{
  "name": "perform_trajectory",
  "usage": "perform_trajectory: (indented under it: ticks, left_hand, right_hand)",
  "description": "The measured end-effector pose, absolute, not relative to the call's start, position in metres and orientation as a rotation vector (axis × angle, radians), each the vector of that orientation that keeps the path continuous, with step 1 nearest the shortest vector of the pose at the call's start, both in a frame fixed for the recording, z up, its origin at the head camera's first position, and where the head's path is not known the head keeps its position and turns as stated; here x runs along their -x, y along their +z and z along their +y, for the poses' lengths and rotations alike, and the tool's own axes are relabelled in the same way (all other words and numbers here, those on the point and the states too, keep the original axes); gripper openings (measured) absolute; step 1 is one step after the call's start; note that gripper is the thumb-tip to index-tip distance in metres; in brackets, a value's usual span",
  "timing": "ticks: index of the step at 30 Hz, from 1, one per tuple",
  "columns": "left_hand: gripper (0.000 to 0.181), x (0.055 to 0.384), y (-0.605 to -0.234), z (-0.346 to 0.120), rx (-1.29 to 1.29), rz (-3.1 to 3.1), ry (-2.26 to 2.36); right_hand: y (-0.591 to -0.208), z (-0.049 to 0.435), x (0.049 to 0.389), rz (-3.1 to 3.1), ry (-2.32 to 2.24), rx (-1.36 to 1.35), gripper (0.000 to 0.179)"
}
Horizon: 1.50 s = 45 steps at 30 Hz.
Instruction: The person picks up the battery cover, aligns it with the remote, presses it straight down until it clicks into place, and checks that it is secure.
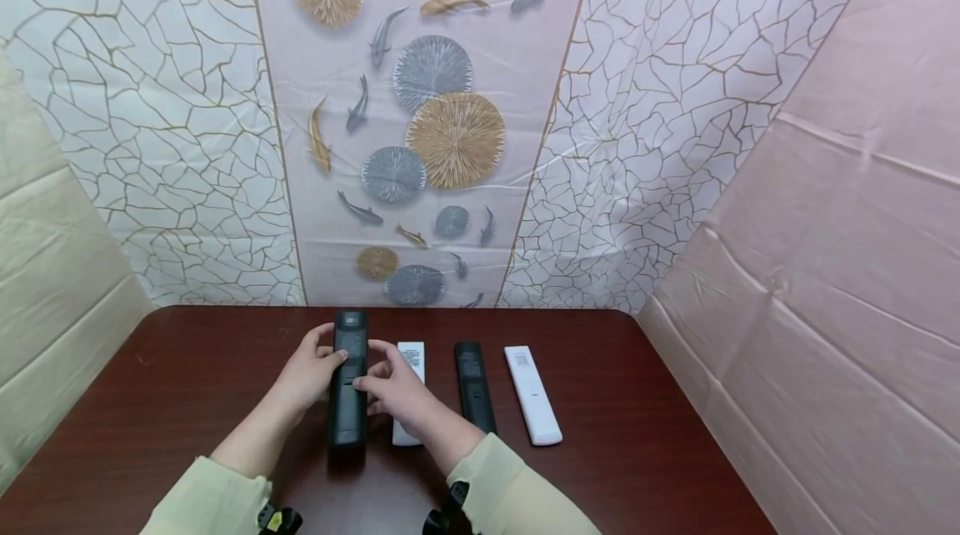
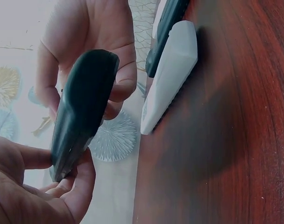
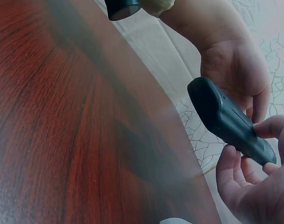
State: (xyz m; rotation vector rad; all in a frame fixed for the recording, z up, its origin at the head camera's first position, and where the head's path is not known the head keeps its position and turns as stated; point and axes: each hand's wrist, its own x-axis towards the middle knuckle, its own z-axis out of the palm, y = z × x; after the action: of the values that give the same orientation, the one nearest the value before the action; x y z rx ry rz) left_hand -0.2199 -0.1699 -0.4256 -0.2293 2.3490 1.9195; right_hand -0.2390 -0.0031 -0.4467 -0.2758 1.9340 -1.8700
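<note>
A black remote control [image 1: 348, 422] is held up over the table by both hands, its long side pointing away from me. My left hand [image 1: 306, 375] grips its left edge, thumb on the upper face. From the other side my right hand [image 1: 401, 392] pinches the right edge, thumb near the middle. In the left wrist view the thick rounded near end of the black remote [image 2: 83, 93] faces the camera, and its shadow falls on the wood. The right wrist view shows fingers of both hands around the remote [image 3: 226, 116].
Right of the held remote lie a white remote [image 1: 409, 358], partly behind my right hand, a second black remote [image 1: 472, 381] and another white remote [image 1: 534, 397]. The dark red wooden table [image 1: 637, 452] ends at a patterned curtain [image 1: 450, 252] behind. Pale cloth hangs on both sides.
</note>
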Motion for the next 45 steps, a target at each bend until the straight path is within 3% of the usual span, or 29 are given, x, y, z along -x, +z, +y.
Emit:
perform_trajectory:
  ticks: [18,45]
  left_hand:
    - [0.061,0.219,-0.425,-0.171,0.222,2.312,1.939]
    - [0.063,0.232,-0.458,-0.167,0.276,2.364,1.737]
  right_hand:
    - [-0.444,-0.002,0.238,1.961,-1.855,0.265,0.057]
    - [-0.449,0.037,0.230,2.055,-1.819,0.281,0.048]
